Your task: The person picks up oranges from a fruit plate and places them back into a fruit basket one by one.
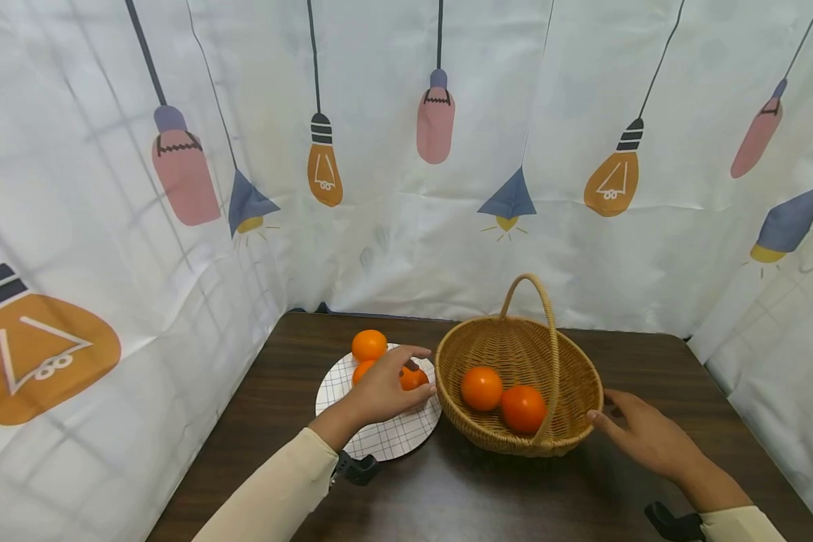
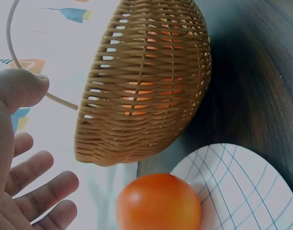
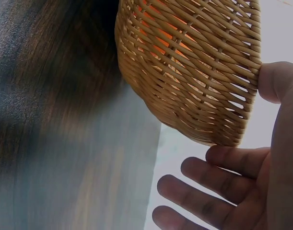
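Head view: the wicker basket (image 1: 515,346) stands near the back edge of the table (image 1: 406,504), its high wall retaining two orange fruits (image 1: 482,388). The checked plate (image 1: 393,440) sits beside it toward the back-left corner, presumably so both remain within reach, and carries further fruits (image 1: 369,345). The left hand (image 1: 382,388) is spread over the plate, gripping nothing. The right hand (image 1: 650,436), fingers extended, touches the basket's right rim, apparently to steady it.

A tan wicker basket (image 1: 515,357), its arched handle (image 1: 553,350) raised, holds two round orange fruits (image 1: 523,410) side by side inside.
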`<state>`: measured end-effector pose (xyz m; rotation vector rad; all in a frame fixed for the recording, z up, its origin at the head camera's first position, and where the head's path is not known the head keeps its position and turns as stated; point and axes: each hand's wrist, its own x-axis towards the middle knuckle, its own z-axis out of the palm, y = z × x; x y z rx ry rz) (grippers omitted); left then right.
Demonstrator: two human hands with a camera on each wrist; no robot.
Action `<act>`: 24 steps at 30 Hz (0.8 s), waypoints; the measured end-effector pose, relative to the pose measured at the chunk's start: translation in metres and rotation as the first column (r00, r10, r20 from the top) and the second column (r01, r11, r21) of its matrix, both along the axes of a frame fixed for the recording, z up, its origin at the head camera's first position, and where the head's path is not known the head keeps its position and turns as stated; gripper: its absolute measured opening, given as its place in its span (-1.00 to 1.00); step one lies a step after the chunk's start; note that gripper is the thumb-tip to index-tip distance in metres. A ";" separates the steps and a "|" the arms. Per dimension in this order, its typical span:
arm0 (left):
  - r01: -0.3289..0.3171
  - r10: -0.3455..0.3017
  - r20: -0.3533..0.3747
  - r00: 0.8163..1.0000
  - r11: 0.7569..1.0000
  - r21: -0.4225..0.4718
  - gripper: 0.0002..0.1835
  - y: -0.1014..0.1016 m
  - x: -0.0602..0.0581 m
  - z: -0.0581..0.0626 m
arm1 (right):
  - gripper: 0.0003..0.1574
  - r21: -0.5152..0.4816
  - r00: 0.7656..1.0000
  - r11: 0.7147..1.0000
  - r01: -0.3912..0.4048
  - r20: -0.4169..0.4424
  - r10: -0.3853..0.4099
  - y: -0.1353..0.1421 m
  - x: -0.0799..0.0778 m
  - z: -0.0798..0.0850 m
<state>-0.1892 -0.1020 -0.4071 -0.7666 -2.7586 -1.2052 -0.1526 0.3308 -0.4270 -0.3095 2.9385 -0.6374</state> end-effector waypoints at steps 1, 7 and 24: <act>-0.007 0.007 -0.002 1.000 1.000 0.000 -0.34 -0.001 0.000 -0.001 | 0.02 -0.001 1.000 1.000 0.000 -0.001 0.000 0.000 0.000 0.000; -0.050 0.050 -0.007 0.999 0.999 -0.014 -0.35 -0.010 0.001 -0.005 | 0.04 0.000 1.000 1.000 0.000 -0.007 0.000 -0.001 0.000 0.002; -0.177 0.177 -0.017 0.984 0.984 -0.028 -0.35 -0.040 0.002 -0.013 | 0.02 0.010 1.000 1.000 0.002 -0.016 -0.001 -0.003 -0.001 0.002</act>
